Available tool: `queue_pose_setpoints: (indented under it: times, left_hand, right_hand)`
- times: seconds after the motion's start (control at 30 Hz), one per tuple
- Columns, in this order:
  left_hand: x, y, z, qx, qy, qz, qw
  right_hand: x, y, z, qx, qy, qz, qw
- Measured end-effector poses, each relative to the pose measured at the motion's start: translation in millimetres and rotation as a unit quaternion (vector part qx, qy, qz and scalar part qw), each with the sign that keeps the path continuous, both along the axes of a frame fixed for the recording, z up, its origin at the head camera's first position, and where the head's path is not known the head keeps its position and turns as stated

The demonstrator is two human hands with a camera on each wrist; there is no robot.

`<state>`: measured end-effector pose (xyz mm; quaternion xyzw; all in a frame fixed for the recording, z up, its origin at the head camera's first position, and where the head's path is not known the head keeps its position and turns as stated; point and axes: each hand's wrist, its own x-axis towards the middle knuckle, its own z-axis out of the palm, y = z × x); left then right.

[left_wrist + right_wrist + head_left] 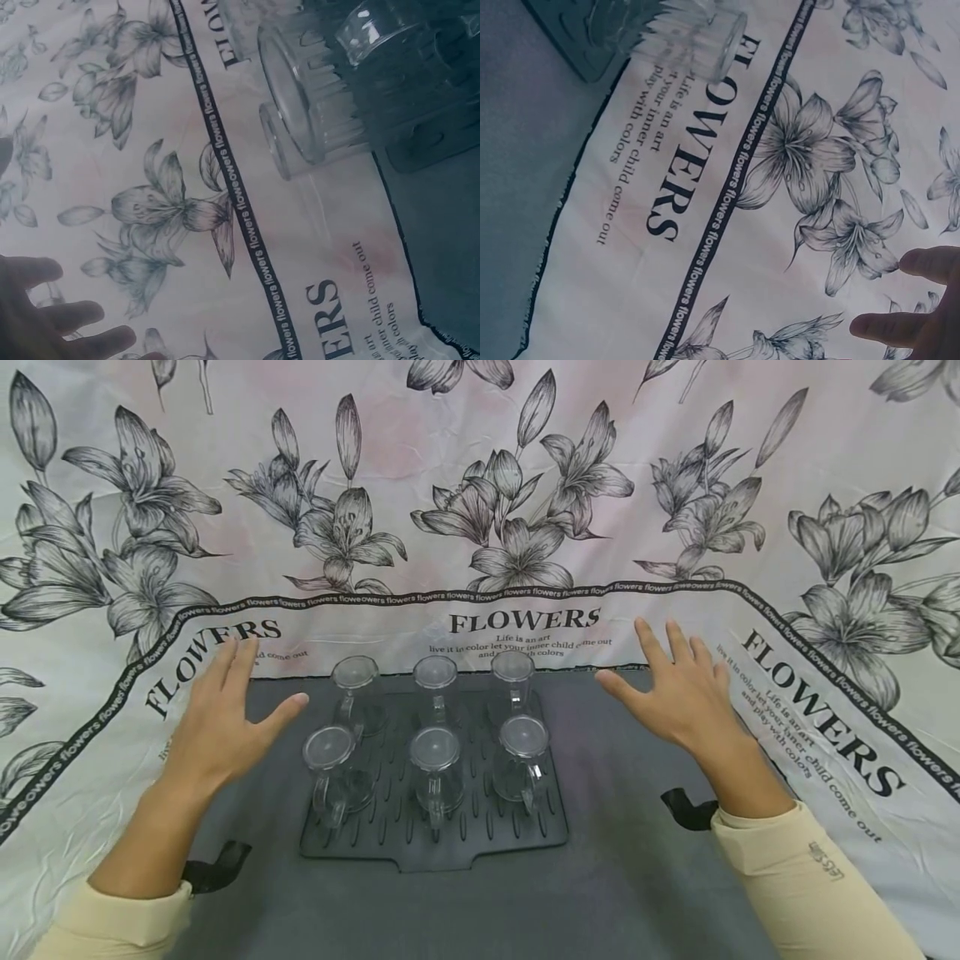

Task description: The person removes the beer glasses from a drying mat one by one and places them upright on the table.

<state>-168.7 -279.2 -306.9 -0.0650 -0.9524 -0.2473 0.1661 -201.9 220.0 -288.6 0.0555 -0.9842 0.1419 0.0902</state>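
Several clear glass mugs stand upside down in two rows on a dark drying mat (442, 856). The front row has a left mug (330, 750), a middle mug (436, 752) and a right mug (524, 739); three more stand behind. My left hand (225, 722) hovers left of the mat, fingers spread and thumb toward the mugs, touching nothing. On the other side my right hand (678, 693) is held in the air with its fingers apart, holding nothing. Fingertips of the left hand (67, 322) and the right hand (915, 307) appear at the edges of the wrist views.
A grey table surface (450, 918) lies under the mat. White cloth (652, 460) printed with black flowers and lettering rises behind and along both sides. Black straps (217, 867) show at both wrists, next to pale sleeves (817, 877).
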Motion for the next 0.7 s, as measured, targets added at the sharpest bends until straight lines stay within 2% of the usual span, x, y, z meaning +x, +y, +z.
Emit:
queue_pose_setpoints:
  times: [0.37, 0.7]
  left_hand:
    - [21.2, 8.3, -18.7, 0.041, 0.009, -0.008, 0.9991]
    - [41.7, 14.1, -32.7, 0.081, -0.012, -0.002, 0.9967]
  right_hand:
    - [9.5, 2, -5.0, -0.008, 0.007, 0.007, 0.9999]
    - [21.9, 0, -12.0, -0.017, 0.014, 0.021, 0.9995]
